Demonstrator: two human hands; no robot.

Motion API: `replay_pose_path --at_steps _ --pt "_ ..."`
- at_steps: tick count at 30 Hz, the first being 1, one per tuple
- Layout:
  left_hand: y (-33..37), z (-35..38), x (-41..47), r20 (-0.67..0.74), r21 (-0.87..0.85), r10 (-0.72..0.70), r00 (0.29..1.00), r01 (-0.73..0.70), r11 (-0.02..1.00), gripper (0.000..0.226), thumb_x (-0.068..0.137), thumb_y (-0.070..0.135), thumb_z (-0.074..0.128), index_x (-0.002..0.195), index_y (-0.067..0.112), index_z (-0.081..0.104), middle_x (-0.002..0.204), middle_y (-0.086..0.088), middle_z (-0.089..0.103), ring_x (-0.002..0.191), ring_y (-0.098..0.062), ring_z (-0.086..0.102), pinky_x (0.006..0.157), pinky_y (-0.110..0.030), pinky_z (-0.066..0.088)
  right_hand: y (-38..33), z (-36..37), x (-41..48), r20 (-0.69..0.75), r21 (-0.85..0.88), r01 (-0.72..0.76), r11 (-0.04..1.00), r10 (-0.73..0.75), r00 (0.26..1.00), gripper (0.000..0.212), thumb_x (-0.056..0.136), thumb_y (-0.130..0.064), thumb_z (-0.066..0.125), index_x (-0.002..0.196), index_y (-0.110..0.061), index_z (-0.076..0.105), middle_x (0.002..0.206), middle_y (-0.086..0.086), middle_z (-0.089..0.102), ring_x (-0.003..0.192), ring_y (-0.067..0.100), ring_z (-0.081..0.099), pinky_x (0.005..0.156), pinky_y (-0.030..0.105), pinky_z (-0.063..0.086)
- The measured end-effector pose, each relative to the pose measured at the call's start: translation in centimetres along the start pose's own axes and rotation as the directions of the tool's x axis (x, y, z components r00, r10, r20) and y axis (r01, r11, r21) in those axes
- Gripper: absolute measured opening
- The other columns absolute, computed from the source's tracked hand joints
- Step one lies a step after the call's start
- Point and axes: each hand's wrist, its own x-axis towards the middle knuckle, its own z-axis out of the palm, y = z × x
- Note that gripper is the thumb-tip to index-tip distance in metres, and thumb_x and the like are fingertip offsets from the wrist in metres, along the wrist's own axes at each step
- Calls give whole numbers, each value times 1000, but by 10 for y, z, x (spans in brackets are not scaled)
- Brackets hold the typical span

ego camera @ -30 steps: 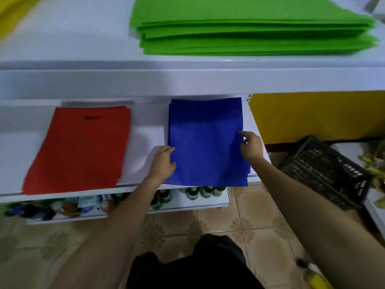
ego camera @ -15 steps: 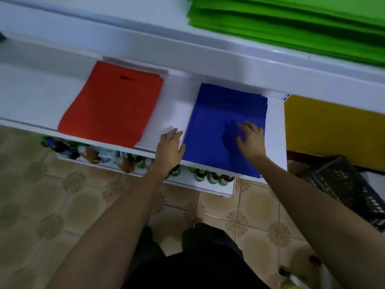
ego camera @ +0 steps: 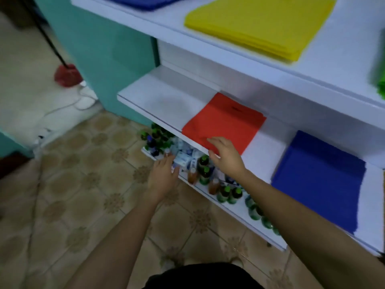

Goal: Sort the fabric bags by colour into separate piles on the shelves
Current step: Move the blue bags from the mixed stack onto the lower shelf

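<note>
While squaring the red pile [ego camera: 225, 122] on the middle shelf [ego camera: 166, 99], left of the blue pile [ego camera: 320, 180], lay the right grip [ego camera: 226, 157], fingers apart on its near corner, flat and light, and bring the left grip [ego camera: 163, 178], spread empty below the edge, alongside.

A single head-worn camera looks steeply down and forward. It faces the white shelves [ego camera: 162, 101] at arm's reach, the view tilted, tiled floor [ego camera: 83, 184] at left
</note>
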Motion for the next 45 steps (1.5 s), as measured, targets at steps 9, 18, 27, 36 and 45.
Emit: replay_pose_path --at_steps 9,18,27,36,45 --pt "-111 -143 8 -305 -91 -125 944 102 991 37 93 14 50 128 2 50 121 -20 57 110 -33 52 93 -35 37 -183 47 107 -28 89 234 968 -233 972 42 92 -17 54 133 -10 48 123 13 55 110 28 49 92 28 35" --pt "-151 -275 146 -490 -33 -22 871 7 999 52 89 39 38 124 4 54 122 -16 58 110 -36 52 96 -39 38 -284 7 265 -224 68 412 909 -388 894 40 92 -16 54 132 -9 49 125 11 56 111 26 51 93 24 34" --pt "-127 -361 315 -520 20 201 830 -224 974 36 92 25 45 118 3 59 120 -12 60 109 -33 51 94 -35 36 -279 -72 415 -374 15 259 966 -235 897 43 95 -21 48 137 -16 41 125 8 52 113 21 49 86 23 36" --pt "-83 -386 436 -300 53 369 880 -371 927 36 96 24 44 118 -1 57 119 -17 59 114 -31 47 91 -38 39 -203 -115 447 -531 -34 -546 837 448 719 56 91 -33 51 140 -13 33 140 21 33 128 38 26 102 42 28" --pt "-62 -380 476 -44 229 322 946 -304 925 45 88 54 48 72 13 42 85 -7 48 114 -31 41 77 -36 37 -180 -106 443 -505 284 -682 674 710 491 56 85 -32 62 134 -14 40 126 12 54 118 33 46 95 39 37"
